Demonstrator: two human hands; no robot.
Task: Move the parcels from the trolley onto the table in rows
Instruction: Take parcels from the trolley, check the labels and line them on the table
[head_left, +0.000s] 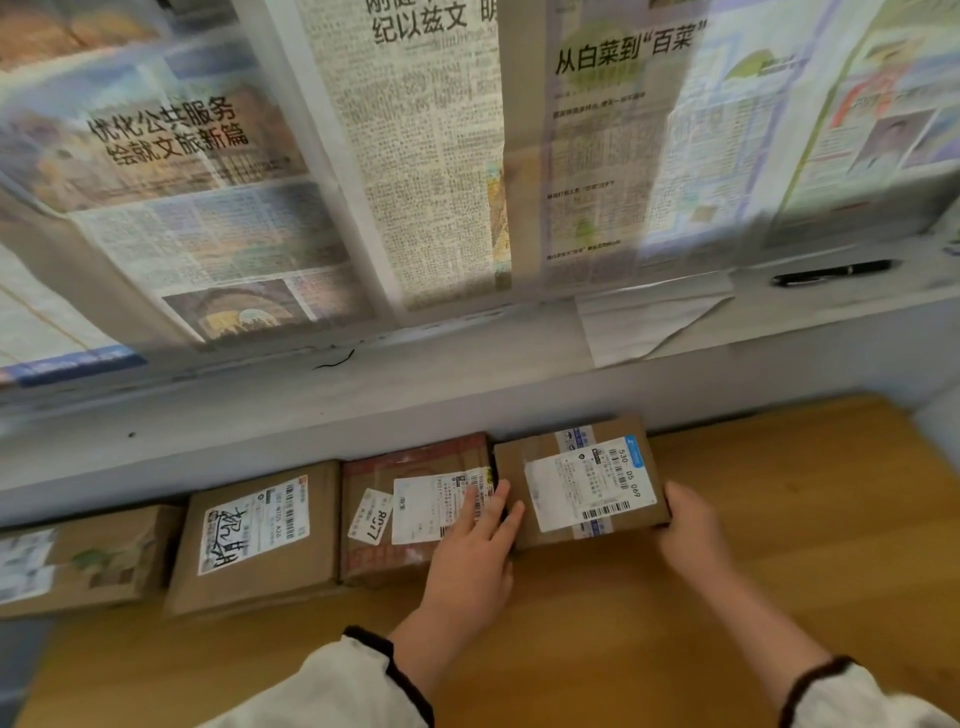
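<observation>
— Where are the parcels?

— Four brown cardboard ones lie in a row along the back edge of the desk (779, 545), hard against the grey wall under the sill (467, 364). The far-left parcel (78, 561) sits by the desk's back left corner, then the scribbled-label parcel (254, 535), then the red-printed parcel (415, 499), side by side.

— And the one in hand?

— The right-end parcel (582, 483), white label up, is roughly midway along the back edge, just beside the red-printed one and turned slightly askew to the row.

— The hands?

— The left hand (472, 551) is flat, with straight fingers (483, 512) lying across the seam between those two parcels. The right hand (688, 525) touches the right-end parcel's near right corner; I cannot tell whether its fingers curl round it.

— Anything else?

— Newspapers (415, 156) cover the window, a black pen (831, 271) lies on the sill, and both wrists wear pale sleeves (337, 686) with dark cuffs
</observation>
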